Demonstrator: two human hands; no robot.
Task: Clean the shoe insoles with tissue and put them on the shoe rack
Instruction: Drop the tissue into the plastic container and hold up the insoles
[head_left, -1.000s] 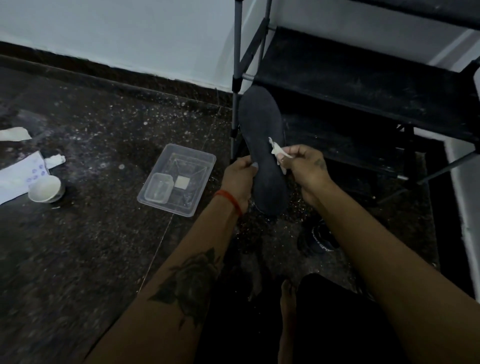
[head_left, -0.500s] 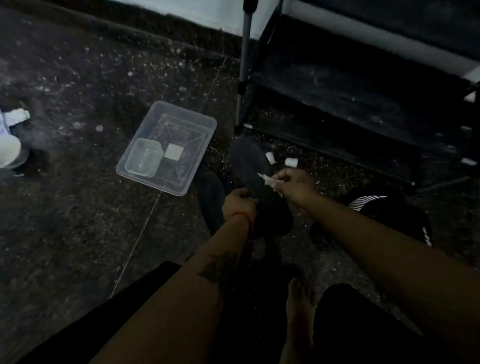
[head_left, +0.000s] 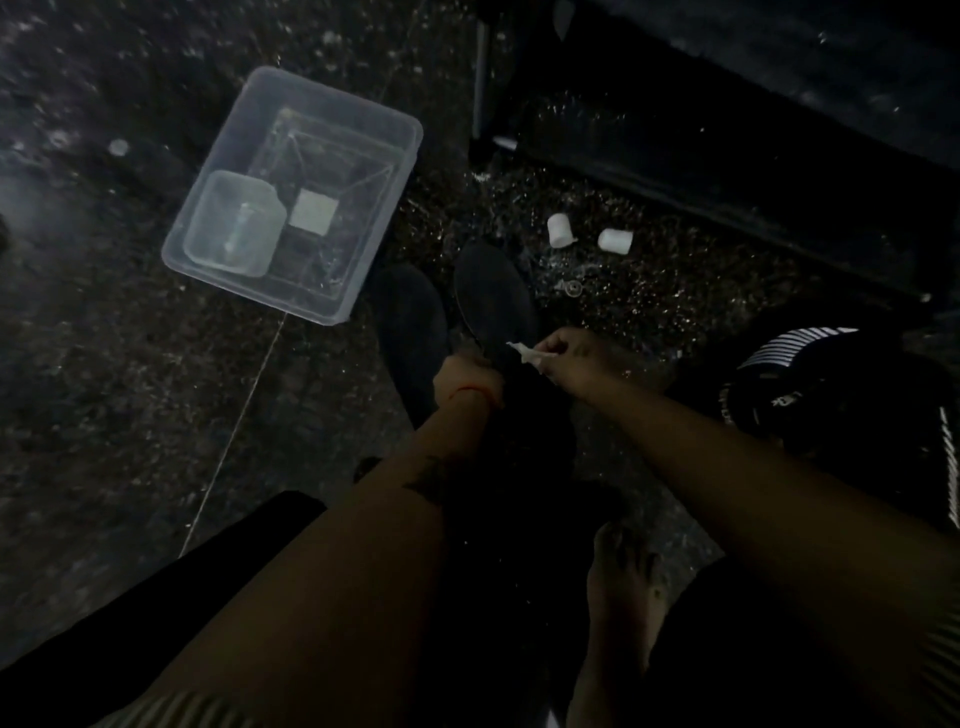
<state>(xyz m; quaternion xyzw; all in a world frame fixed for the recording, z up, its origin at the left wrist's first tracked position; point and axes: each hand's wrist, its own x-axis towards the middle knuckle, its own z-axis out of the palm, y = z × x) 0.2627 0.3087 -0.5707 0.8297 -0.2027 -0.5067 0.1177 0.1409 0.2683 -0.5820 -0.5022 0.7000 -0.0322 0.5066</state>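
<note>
My left hand (head_left: 467, 379) grips a dark insole (head_left: 493, 301) at its middle, low over the floor, with the toe end pointing away from me. My right hand (head_left: 576, 364) pinches a small white tissue (head_left: 527, 355) against the insole's right edge. A second dark insole (head_left: 410, 322) lies on the floor just left of the held one. The black shoe rack (head_left: 727, 130) stands at the upper right, with its lowest shelf close to the floor.
A clear plastic tub (head_left: 363, 130) with a smaller clear container (head_left: 236, 223) inside sits on the speckled floor at upper left. Two small white rolls (head_left: 561, 231) lie before the rack. A black shoe with white stripes (head_left: 831, 384) is at right. My bare foot (head_left: 618, 587) is below.
The view has tilted down toward the floor. Both hands lowered the insole from in front of the rack to near the floor, and the tissue is still held against it.
</note>
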